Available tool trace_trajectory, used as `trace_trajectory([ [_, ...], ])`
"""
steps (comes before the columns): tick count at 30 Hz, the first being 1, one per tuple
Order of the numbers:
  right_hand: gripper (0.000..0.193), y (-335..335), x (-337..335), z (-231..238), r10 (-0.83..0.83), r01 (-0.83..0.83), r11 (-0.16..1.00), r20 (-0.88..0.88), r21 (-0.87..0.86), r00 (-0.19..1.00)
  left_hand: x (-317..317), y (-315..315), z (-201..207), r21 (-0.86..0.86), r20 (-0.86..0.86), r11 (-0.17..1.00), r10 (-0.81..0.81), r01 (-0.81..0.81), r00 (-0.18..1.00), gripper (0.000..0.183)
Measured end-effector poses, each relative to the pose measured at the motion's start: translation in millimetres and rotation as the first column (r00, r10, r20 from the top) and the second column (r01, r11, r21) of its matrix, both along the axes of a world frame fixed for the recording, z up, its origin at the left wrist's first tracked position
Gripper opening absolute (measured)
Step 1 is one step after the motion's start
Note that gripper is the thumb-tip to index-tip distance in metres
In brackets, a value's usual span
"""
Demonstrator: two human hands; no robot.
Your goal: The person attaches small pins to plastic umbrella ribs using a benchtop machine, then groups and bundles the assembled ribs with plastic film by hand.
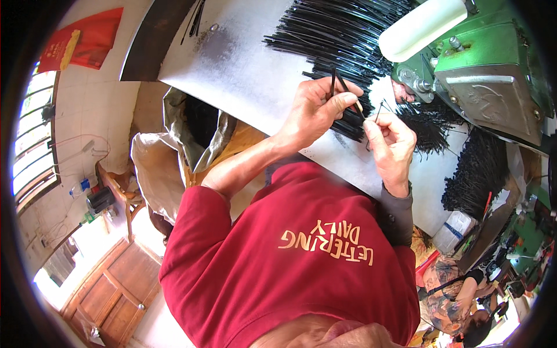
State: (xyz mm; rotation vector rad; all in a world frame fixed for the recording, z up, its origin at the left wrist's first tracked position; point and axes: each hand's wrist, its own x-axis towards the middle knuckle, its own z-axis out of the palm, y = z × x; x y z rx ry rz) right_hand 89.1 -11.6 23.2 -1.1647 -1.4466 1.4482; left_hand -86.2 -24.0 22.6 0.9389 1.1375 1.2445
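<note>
My left hand point(313, 110) is closed, pinching a few thin black rods point(342, 83) between thumb and fingers; some ends stick up past the fingertips. To its right, my right hand point(391, 142) is also closed, thumb against fingers, round a slim black rod that meets those from the left hand. Both hands are above a pale metal worktable point(249, 81). Just beyond them lies a wide pile of long black rods point(331, 35), roughly side by side. A tangled bunch of black rods point(426, 124) sits right of my right hand.
A green machine point(487, 75) with a long white cover point(423, 29) stands at the far right. Another black bundle point(476, 174) lies near a clear box point(455, 232). Open sacks point(174, 151) stand by the table's left edge. A co-worker point(449, 293) is at the lower right.
</note>
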Motion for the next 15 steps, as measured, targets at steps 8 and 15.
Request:
trace_trajectory([
  [8,0.003,6.4,4.0,10.0,0.068,-0.067,0.997,0.015,-0.032,0.998,-2.8,4.8,3.6,0.104,-0.131,0.993,-0.040,0.054,0.991,0.016],
  [15,0.007,10.5,8.9,9.5,0.018,-0.022,0.998,0.058,0.055,0.998,-12.0,8.7,-10.8,-0.076,0.438,0.994,-0.035,0.076,0.898,0.016],
])
